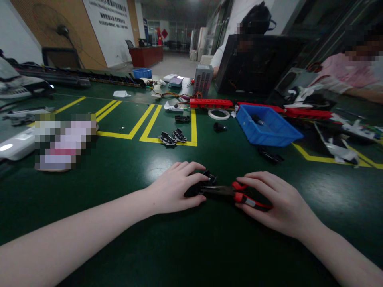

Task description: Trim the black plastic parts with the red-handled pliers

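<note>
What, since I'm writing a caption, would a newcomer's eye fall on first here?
The red-handled metal pliers in the right hand, just below centre, likely come first, pointing at a small black part held by the left hand. Beyond, to the right, sits a blue rectangular plastic bin; yellow lines mark the dark green tabletop.

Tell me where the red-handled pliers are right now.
In the head view, the pliers are just right of centre, below mid-height, in the right hand, their nose at the black part in the left hand.

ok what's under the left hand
A black part shows beneath the left hand, by the tips of the red-handled pliers; the hand covers the rest, hiding its full shape.
</note>
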### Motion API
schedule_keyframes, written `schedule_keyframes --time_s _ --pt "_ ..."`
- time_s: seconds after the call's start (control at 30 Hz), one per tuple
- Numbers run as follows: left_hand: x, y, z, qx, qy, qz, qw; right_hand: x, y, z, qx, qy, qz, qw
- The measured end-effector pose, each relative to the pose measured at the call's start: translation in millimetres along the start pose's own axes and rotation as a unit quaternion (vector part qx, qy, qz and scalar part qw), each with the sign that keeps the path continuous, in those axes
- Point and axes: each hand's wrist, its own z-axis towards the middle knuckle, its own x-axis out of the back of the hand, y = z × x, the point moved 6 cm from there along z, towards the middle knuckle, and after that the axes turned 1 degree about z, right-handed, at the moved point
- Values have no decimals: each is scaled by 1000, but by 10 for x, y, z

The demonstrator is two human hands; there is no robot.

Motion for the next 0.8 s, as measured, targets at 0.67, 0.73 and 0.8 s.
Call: schedule_keyframes --time_s 0.67,0.73,0.8 --pt "4 1 3 14 2 -6 1000 -20 18 -8 -4 -14 11 1000" --pt "5 1 0 13 2 -3 1000 -26 16 -7 -4 -20 12 1000" --pt "5 2 -4 11 0 -1 1000 -32 19 -7 -5 -25 13 1000"
